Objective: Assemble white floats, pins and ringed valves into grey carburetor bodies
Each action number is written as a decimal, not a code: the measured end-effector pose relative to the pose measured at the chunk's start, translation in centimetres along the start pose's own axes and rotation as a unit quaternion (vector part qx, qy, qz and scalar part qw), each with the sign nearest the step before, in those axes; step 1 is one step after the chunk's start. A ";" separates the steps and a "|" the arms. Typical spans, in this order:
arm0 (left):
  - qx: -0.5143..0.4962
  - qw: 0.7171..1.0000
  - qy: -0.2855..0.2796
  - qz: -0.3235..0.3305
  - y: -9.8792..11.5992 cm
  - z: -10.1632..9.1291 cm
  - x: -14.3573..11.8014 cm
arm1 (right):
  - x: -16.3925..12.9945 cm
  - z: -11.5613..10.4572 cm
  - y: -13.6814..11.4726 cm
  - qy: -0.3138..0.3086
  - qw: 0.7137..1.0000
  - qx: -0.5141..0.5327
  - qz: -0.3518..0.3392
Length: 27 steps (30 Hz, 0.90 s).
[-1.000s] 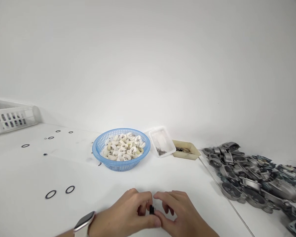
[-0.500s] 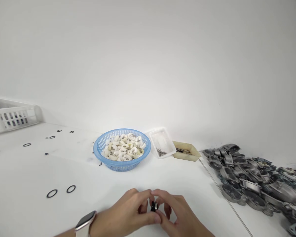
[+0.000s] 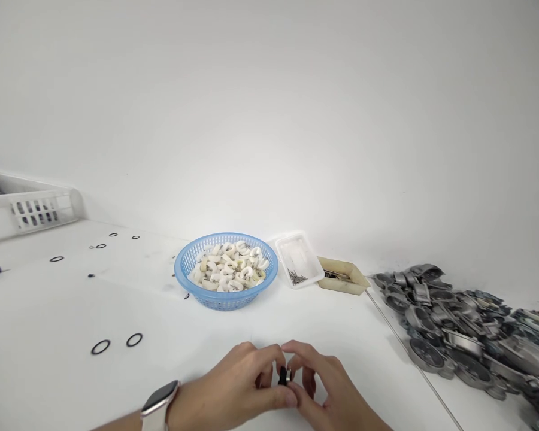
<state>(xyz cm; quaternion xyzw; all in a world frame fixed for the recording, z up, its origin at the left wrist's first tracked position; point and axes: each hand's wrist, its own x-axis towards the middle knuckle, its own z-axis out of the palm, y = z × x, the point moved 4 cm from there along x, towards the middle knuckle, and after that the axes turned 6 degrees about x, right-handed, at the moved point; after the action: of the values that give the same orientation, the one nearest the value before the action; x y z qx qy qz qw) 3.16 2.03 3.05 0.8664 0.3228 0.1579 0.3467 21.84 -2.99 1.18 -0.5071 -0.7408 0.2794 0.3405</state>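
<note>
Head view: left hand [image 3: 233,389] and right hand [image 3: 327,392] pinch small black part [image 3: 283,376], possibly ringed.

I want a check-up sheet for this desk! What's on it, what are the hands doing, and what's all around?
Surface: white table, mostly bare near the hands.
Job's things: small black part, pinched between both hands.
Clutter: blue basket of white curved pieces; clear tray; tan tray; black rings; pile of metal parts.
Hands: left hand and right hand shut on the part; watch on left wrist.
Cables: nothing seen.
Surroundings: white wall; white crate far left.
</note>
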 end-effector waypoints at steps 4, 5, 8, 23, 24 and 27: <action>0.000 1.000 0.001 0.009 0.3 -0.1 0.0 | -0.1 0.4 0.7 -0.011 1.000 0.014 0.007; -0.007 1.000 -0.002 0.011 0.4 -0.1 0.0 | -0.2 0.4 0.7 -0.011 1.000 0.018 0.009; -0.019 1.000 -0.003 0.016 0.5 -0.3 0.0 | -0.2 0.4 0.6 0.002 0.999 0.035 0.016; 0.012 1.000 -0.008 0.008 0.8 -0.3 -0.3 | -0.4 0.1 0.1 0.044 0.994 0.085 0.057; 0.012 1.000 -0.008 0.008 0.8 -0.3 -0.3 | -0.4 0.1 -0.1 0.044 0.994 0.086 0.056; 0.009 1.000 -0.012 0.011 0.9 -0.2 -0.3 | -0.3 -0.1 -0.3 0.041 0.994 0.084 0.051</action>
<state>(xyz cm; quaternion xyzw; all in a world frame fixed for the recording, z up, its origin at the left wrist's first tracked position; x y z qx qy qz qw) 3.21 1.48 3.80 0.8747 0.3105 0.1480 0.3415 21.80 -3.36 1.43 -0.5251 -0.6734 0.3363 0.3971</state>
